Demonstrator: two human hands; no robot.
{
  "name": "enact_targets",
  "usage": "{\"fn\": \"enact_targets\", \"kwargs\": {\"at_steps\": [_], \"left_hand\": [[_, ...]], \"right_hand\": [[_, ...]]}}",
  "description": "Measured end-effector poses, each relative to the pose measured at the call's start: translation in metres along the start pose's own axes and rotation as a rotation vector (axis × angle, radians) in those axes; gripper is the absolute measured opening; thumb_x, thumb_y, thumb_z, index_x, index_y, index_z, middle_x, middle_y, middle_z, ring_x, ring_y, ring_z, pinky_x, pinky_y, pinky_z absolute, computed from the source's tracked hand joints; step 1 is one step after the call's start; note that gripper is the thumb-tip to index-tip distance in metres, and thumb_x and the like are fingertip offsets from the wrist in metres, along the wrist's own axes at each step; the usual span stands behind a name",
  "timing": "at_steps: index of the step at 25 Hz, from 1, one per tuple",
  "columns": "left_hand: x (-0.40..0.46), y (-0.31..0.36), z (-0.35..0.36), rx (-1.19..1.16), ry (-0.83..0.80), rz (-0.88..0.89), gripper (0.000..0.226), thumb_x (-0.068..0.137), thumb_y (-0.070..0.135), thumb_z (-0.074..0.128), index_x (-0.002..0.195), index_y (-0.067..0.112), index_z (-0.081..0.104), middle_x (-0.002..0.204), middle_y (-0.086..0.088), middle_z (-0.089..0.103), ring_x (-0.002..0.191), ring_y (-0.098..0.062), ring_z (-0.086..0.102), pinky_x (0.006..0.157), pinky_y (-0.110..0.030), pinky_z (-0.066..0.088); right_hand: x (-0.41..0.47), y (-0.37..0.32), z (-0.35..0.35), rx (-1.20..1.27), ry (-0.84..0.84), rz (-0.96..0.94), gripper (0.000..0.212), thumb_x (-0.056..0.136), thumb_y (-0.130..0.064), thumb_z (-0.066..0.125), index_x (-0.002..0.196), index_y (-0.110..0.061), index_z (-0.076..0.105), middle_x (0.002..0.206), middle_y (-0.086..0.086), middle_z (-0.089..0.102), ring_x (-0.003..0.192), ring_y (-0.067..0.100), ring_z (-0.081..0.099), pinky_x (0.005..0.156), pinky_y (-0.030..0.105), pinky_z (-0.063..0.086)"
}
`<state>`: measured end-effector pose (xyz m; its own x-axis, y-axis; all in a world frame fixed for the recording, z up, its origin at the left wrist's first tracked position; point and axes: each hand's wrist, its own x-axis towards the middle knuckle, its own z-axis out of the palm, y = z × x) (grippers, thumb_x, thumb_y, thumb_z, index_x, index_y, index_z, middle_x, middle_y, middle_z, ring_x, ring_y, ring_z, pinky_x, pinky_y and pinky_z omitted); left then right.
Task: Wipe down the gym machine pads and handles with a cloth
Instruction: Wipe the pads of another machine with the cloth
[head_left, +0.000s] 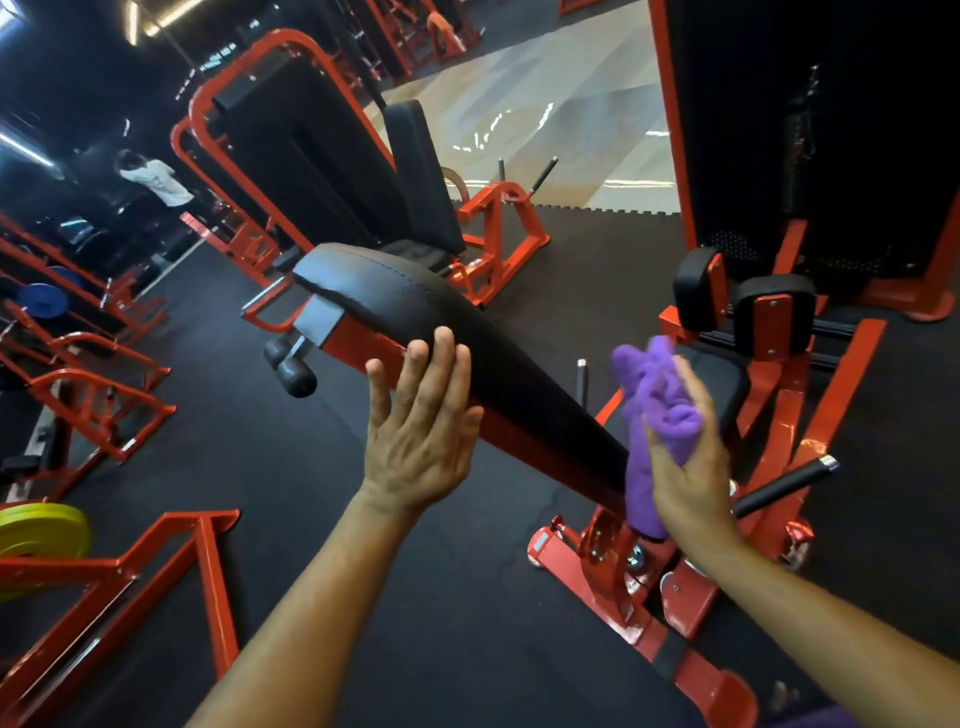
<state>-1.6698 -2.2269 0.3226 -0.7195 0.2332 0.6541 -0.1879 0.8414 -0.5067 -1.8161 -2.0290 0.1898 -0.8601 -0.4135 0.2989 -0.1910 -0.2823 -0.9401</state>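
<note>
While both bare forearms reach forward from the bottom edge of the view, the left hand (421, 426) is spread with straight fingers, its fingertips touching the near long edge of the long black pad (441, 322), holding nothing. Just beside it, the right hand (691, 467) has its fingers curled round a bunched purple cloth (657, 410), which hangs in folds against the lower end of that pad, one tail dropping toward the red frame (613, 551) beneath. The pad runs on a slant from its lower end near the cloth up to its broad rounded end toward the left, bolted on a red beam with a black roller knob (296, 374) under the upper end. To the right of the cloth stand two smaller black pads (774, 312) on red brackets, with a black handle bar (784, 483) tipped in chrome sticking out below them. Black rubber floor (270, 467) lies under everything. At the left edge sits a yellow weight plate (36, 530) on another red frame, and farther back a blue plate (41, 301). Beyond the pad stands a second red machine with a tall black backrest (421, 171), then pale shiny flooring (545, 104). Far left, a person in a white top (156, 179) is blurred. No writing or brand mark can be read anywhere.
</note>
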Motion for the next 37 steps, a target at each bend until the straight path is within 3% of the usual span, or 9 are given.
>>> {"fn": "enact_targets", "kwargs": {"at_steps": [5,8,13,17,23,27,31,35,37], "left_hand": [[0.005,-0.012,0.032,0.052,0.078,0.07,0.061,0.109,0.035,0.034,0.164,0.013,0.02,0.173,-0.005,-0.004,0.157,-0.024,-0.019,0.128,-0.048,-0.006],[0.004,-0.005,0.048,0.017,0.147,0.054,0.057,0.111,0.037,0.03,0.163,0.015,0.024,0.173,-0.004,-0.002,0.157,-0.025,-0.02,0.128,-0.048,-0.007],[0.006,-0.005,0.054,0.044,0.149,0.051,0.068,0.109,0.051,0.029,0.165,0.014,0.017,0.173,-0.004,-0.007,0.156,-0.026,-0.022,0.127,-0.048,-0.007],[0.006,0.001,0.056,0.029,0.16,0.022,0.074,0.107,0.055,0.031,0.165,0.014,0.01,0.173,-0.004,-0.012,0.155,-0.025,-0.025,0.127,-0.048,-0.009],[0.001,0.016,0.061,-0.051,0.115,-0.069,0.065,0.109,0.04,0.034,0.165,0.015,0.012,0.173,-0.002,-0.012,0.156,-0.024,-0.024,0.127,-0.049,-0.011],[-0.004,0.032,0.058,-0.124,0.101,-0.116,0.06,0.11,0.03,0.032,0.164,0.01,0.013,0.173,-0.003,-0.011,0.157,-0.025,-0.02,0.127,-0.047,-0.011],[0.0,0.037,0.048,-0.148,0.079,-0.107,0.061,0.109,0.022,0.034,0.163,0.006,0.012,0.172,-0.004,-0.012,0.157,-0.024,-0.021,0.127,-0.045,-0.012],[-0.001,0.038,0.047,-0.151,0.052,-0.094,0.063,0.107,0.019,0.036,0.163,0.005,0.01,0.172,-0.006,-0.012,0.157,-0.024,-0.019,0.127,-0.046,-0.012],[-0.002,0.037,0.047,-0.137,0.049,-0.082,0.064,0.106,0.019,0.036,0.163,0.005,0.009,0.172,-0.007,-0.012,0.158,-0.024,-0.017,0.127,-0.047,-0.012]], "right_hand": [[0.002,-0.026,0.022,-0.122,-0.102,-0.339,0.066,0.088,0.013,0.058,0.148,0.004,0.032,0.158,0.021,0.031,0.147,0.037,0.032,0.116,0.052,0.034],[0.009,-0.016,0.077,-0.332,-0.169,-0.507,0.064,0.095,-0.011,0.055,0.152,-0.001,0.028,0.159,0.028,0.026,0.15,0.044,0.023,0.116,0.069,0.02],[0.004,0.054,0.092,-0.494,-0.061,-0.667,0.053,0.106,-0.038,0.036,0.154,-0.017,0.026,0.167,0.013,0.011,0.15,0.043,0.022,0.114,0.067,0.026],[-0.031,0.117,0.035,-0.613,-0.253,-0.418,0.071,0.099,-0.022,0.043,0.162,-0.023,0.011,0.169,0.008,0.003,0.154,0.036,0.013,0.111,0.068,0.031],[-0.023,0.045,0.0,-0.105,-0.132,0.016,0.078,0.093,0.022,0.047,0.159,-0.008,0.017,0.168,0.002,0.016,0.153,0.032,0.022,0.118,0.061,0.027],[-0.006,0.004,0.057,-0.131,-0.272,-0.324,0.057,0.102,-0.004,0.045,0.155,0.001,0.026,0.166,0.022,0.011,0.154,0.039,0.013,0.12,0.049,0.029],[-0.024,0.081,0.043,-0.551,-0.424,-0.489,0.068,0.101,-0.022,0.048,0.161,-0.023,0.017,0.169,0.004,0.004,0.155,0.033,0.008,0.126,0.046,0.012],[-0.049,0.113,-0.024,-0.586,-0.631,-0.176,0.078,0.083,-0.011,0.042,0.159,-0.02,0.025,0.169,-0.002,0.012,0.156,0.026,0.012,0.123,0.044,0.019],[-0.057,0.101,-0.039,-0.351,-0.492,0.083,0.064,0.095,-0.012,0.039,0.157,-0.022,0.028,0.168,-0.003,0.018,0.155,0.025,0.018,0.125,0.035,0.017]]}}
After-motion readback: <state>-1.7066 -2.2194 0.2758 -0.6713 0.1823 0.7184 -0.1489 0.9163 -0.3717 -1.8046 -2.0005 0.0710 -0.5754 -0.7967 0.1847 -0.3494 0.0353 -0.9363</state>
